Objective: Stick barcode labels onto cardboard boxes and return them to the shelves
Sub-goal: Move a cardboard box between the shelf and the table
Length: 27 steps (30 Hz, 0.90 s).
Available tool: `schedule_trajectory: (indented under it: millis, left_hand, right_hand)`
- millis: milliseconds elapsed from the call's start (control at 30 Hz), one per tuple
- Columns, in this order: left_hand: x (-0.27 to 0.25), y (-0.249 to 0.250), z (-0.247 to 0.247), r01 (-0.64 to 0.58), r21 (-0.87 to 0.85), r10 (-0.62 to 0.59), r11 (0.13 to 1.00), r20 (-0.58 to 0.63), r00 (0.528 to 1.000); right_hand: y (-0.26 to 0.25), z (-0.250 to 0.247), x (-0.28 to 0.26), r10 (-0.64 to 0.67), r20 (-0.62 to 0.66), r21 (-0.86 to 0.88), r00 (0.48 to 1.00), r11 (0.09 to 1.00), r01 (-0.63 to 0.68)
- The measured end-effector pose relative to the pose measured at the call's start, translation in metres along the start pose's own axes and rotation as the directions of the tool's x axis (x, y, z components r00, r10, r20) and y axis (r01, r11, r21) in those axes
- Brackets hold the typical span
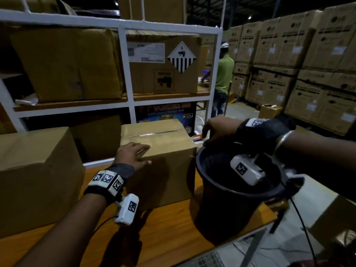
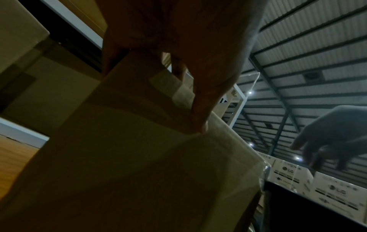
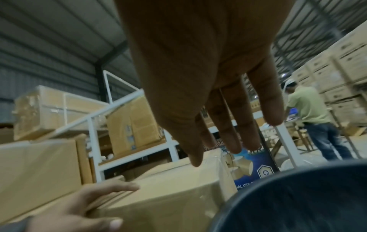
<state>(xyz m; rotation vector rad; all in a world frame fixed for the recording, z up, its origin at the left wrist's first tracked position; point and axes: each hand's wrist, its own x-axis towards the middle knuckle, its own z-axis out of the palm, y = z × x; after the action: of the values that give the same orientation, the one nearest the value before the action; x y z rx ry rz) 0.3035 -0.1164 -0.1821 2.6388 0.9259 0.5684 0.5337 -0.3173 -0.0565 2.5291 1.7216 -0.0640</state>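
A taped cardboard box (image 1: 158,139) stands on the wooden table (image 1: 169,228). My left hand (image 1: 133,154) rests on its near top edge, fingers straight across the top and thumb down the front face, as the left wrist view (image 2: 178,47) and right wrist view (image 3: 85,204) also show. My right hand (image 1: 217,130) hovers over the far rim of a black bucket (image 1: 231,205) to the right of the box. In the right wrist view its fingers (image 3: 228,125) hang straight and hold nothing. No barcode label is visible.
A bigger carton (image 1: 34,170) sits at the table's left. A white shelf frame (image 1: 127,74) full of boxes stands behind. A small white and orange object (image 1: 198,138) lies behind the box. A person in a green shirt (image 1: 223,74) stands beyond, beside stacked cartons (image 1: 308,64).
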Motion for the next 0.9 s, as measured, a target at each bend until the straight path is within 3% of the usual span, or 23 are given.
schedule_trajectory:
  millis: [267, 533, 633, 767, 833, 900]
  left_hand:
    - [0.024, 0.015, 0.005, 0.067, -0.012, -0.067, 0.998, 0.017, 0.998]
    - [0.048, 0.035, 0.016, 0.203, -0.046, -0.202, 0.978, 0.026, 0.979]
    - [0.059, 0.033, 0.016, 0.318, -0.128, -0.32, 0.94, 0.003, 0.947]
    - [0.062, 0.033, 0.014, 0.508, -0.211, -0.515, 0.835, 0.027, 0.857]
    - [0.064, 0.033, 0.013, 0.545, -0.301, -0.546, 0.783, 0.089, 0.833]
    - [0.07, 0.035, 0.011, 0.546, -0.297, -0.531, 0.783, 0.138, 0.836]
  right_hand:
    - [0.033, 0.005, 0.092, -0.225, 0.095, -0.022, 0.97, 0.973, 0.229]
    - [0.051, 0.023, 0.159, -0.3, 0.132, 0.047, 0.945, 0.954, 0.296]
    - [0.06, 0.03, 0.175, -0.304, 0.16, 0.099, 0.939, 0.951, 0.292]
    - [0.073, 0.034, 0.187, -0.29, 0.155, 0.176, 0.944, 0.949, 0.263]
    - [0.08, 0.035, 0.189, -0.275, 0.151, 0.194, 0.949, 0.95, 0.244]
    - [0.087, 0.035, 0.19, -0.256, 0.141, 0.203, 0.957, 0.953, 0.225]
